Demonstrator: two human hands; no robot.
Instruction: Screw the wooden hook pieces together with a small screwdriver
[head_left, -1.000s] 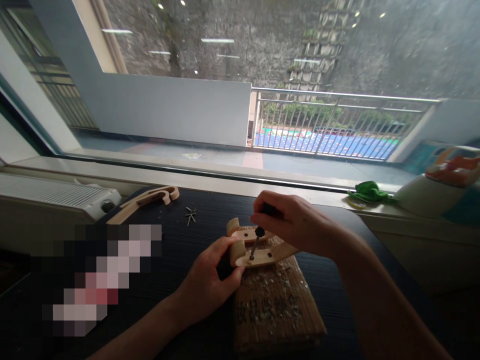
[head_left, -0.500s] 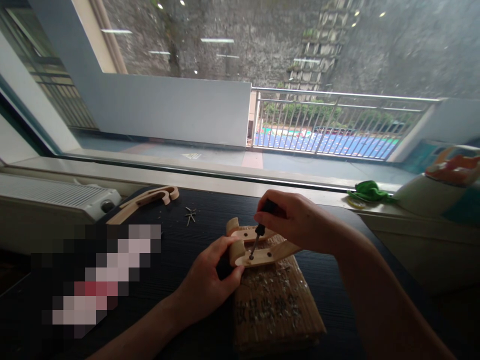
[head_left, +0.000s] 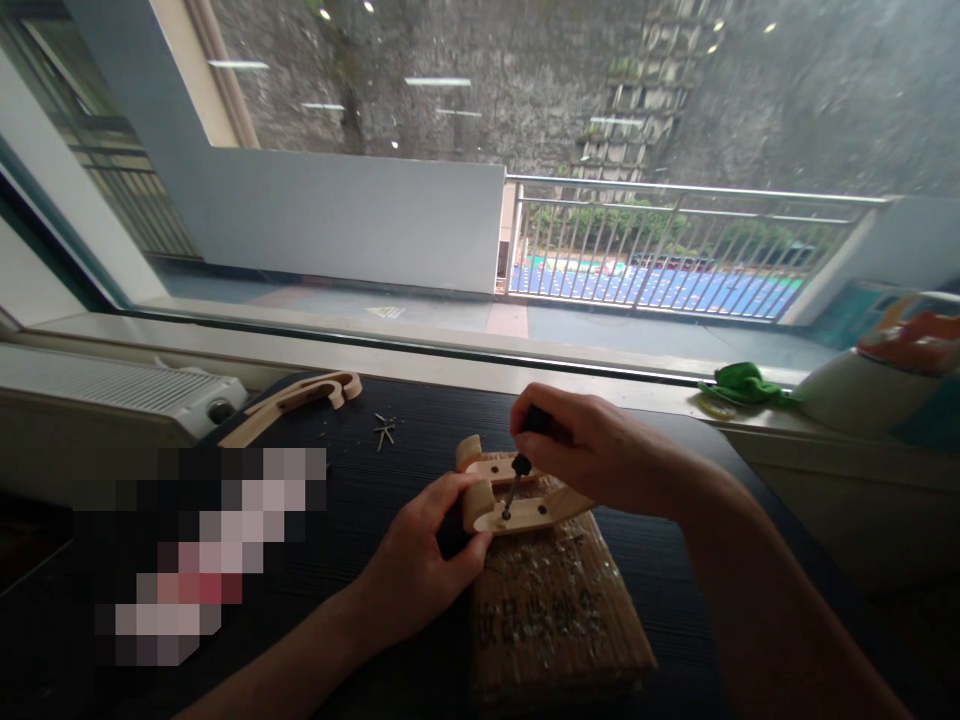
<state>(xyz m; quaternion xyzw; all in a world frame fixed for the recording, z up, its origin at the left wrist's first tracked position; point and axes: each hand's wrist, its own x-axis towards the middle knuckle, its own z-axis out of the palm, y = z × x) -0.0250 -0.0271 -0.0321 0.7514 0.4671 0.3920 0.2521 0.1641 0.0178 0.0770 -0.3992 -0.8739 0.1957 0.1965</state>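
Note:
My right hand is closed round the black handle of a screwdriver, whose tip meets a screw hole near the hooked end of a curved wooden piece. With thumb and fingers, my left hand grips that piece by its curled end. A second wooden piece of like shape lies just behind it, with a dark hole in it. Both rest on a tape-wrapped brown cardboard block with handwritten characters on top. My right hand hides the far ends of the wooden pieces.
Several loose screws lie on the black table. More hooked wooden pieces are at the table's back left, beside a white radiator. A green cloth sits on the windowsill at right. A pixelated patch covers the left.
The screwdriver has become a little more upright, and my right hand has shifted slightly. My left hand keeps its grip. The whole view has drifted slightly.

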